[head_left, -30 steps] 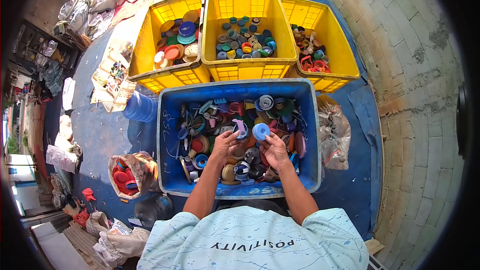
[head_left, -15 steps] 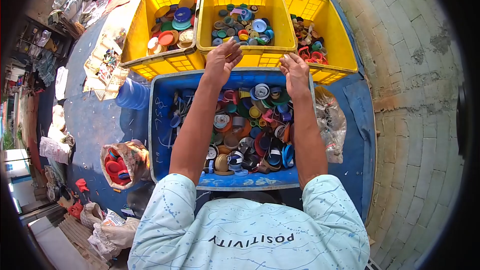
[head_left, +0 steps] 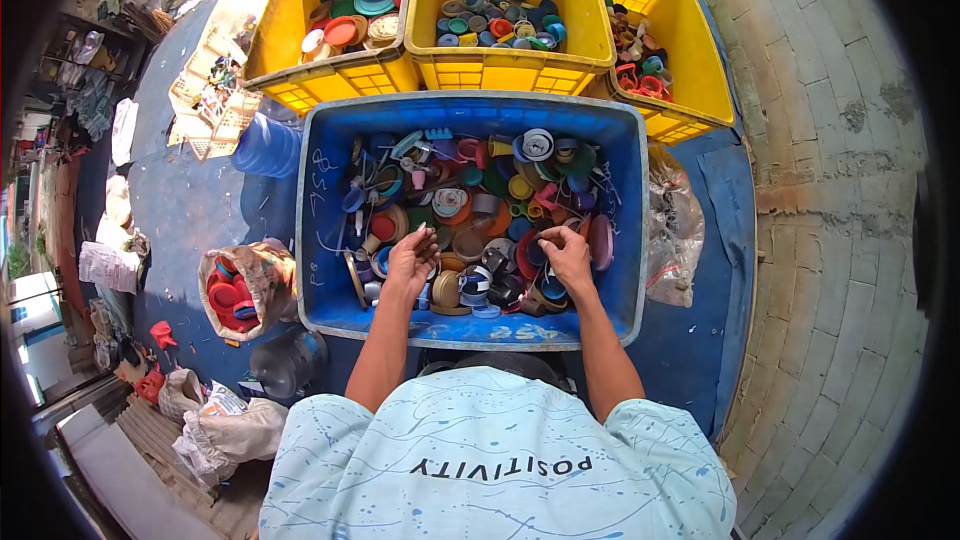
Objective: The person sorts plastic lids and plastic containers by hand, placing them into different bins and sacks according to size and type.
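Note:
A blue crate (head_left: 322, 305) full of mixed plastic caps and lids (head_left: 480, 205) stands in front of me. Over its near left part is my left hand (head_left: 412, 258), fingers partly curled and apart, with nothing visible in it. My right hand (head_left: 567, 252) hovers above the caps on the near right side, thumb and fingers pinched together; whatever they hold is too small to name. A gold-brown lid (head_left: 445, 288) and a blue-and-white cap (head_left: 475, 285) lie between the two hands.
Three yellow crates (head_left: 510, 68) holding caps stand behind the blue one. On the left are a sack of red lids (head_left: 262, 290), a blue water jug (head_left: 268, 145) and a dark container (head_left: 288, 364). A clear plastic bag (head_left: 672, 230) lies on the right.
Both hands have come back from the yellow crates' near edge to low over the blue crate. The left hand's fingers remain apart, while the right hand's have closed. The view has shifted.

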Demonstrator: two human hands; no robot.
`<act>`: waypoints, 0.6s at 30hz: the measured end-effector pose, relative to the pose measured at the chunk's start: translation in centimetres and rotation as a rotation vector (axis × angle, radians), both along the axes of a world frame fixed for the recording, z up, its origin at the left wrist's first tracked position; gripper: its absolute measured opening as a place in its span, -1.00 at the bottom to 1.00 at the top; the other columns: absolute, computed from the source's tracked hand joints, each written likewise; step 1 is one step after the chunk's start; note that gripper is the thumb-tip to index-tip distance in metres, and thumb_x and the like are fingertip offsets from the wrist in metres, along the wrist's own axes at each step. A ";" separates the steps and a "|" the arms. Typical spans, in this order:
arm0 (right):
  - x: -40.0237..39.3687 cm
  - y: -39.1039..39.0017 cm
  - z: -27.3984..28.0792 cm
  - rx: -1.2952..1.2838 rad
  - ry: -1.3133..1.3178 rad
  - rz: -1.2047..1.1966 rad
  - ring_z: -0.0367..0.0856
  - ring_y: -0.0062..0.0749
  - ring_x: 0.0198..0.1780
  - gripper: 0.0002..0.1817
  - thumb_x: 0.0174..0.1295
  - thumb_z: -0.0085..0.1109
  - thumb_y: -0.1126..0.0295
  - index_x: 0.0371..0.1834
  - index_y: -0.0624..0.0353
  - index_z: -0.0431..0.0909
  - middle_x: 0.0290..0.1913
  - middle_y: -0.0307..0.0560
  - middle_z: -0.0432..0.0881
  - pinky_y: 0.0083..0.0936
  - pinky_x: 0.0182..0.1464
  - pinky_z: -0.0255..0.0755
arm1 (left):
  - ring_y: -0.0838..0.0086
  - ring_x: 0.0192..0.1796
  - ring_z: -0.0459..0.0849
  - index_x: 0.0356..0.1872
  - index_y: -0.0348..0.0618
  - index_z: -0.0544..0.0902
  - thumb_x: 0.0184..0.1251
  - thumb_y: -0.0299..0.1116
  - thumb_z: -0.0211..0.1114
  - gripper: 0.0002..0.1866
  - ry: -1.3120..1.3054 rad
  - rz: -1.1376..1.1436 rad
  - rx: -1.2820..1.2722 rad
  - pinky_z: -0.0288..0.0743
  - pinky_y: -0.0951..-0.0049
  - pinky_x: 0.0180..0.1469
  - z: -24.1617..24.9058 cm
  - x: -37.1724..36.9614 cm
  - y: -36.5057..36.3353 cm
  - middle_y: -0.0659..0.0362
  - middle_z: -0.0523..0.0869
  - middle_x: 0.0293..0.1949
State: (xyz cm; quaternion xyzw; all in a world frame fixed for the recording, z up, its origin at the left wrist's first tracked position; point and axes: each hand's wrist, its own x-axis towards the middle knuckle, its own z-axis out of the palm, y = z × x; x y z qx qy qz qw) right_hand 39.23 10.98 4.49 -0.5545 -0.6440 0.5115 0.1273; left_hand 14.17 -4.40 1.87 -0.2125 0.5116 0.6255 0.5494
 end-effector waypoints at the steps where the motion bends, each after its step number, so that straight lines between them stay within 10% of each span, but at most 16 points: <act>1: -0.4 -0.4 0.2 0.048 -0.060 0.108 0.71 -0.20 -0.21 -0.76 0.09 0.24 0.41 -0.19 0.31 0.64 -0.30 0.08 0.72 -0.37 -0.12 0.54 | 0.45 -0.29 0.60 -0.26 -0.17 0.66 0.28 -0.26 0.34 -0.81 0.003 0.013 0.006 0.53 0.39 -0.13 -0.1 0.1 -1.0 0.20 0.68 -0.32; 7: -3.2 -3.1 -1.1 0.177 -0.419 0.742 0.50 0.08 0.10 -0.35 0.02 0.34 0.11 0.11 0.32 0.41 -0.01 0.16 0.59 -0.05 0.06 0.38 | 0.48 -0.32 0.62 -0.29 -0.14 0.66 0.29 -0.25 0.33 -0.82 0.008 0.048 0.024 0.53 0.42 -0.21 0.5 0.2 -3.9 0.22 0.70 -0.36; 18: -4.4 -5.4 -5.6 0.378 -0.512 0.825 0.43 -0.03 0.08 -0.39 0.05 0.24 0.06 0.08 0.28 0.45 0.04 0.10 0.55 -0.09 0.02 0.32 | 0.50 -0.30 0.62 -0.29 -0.12 0.67 0.32 -0.24 0.30 -0.83 0.007 0.099 0.014 0.51 0.41 -0.19 0.3 0.8 -5.3 0.23 0.71 -0.34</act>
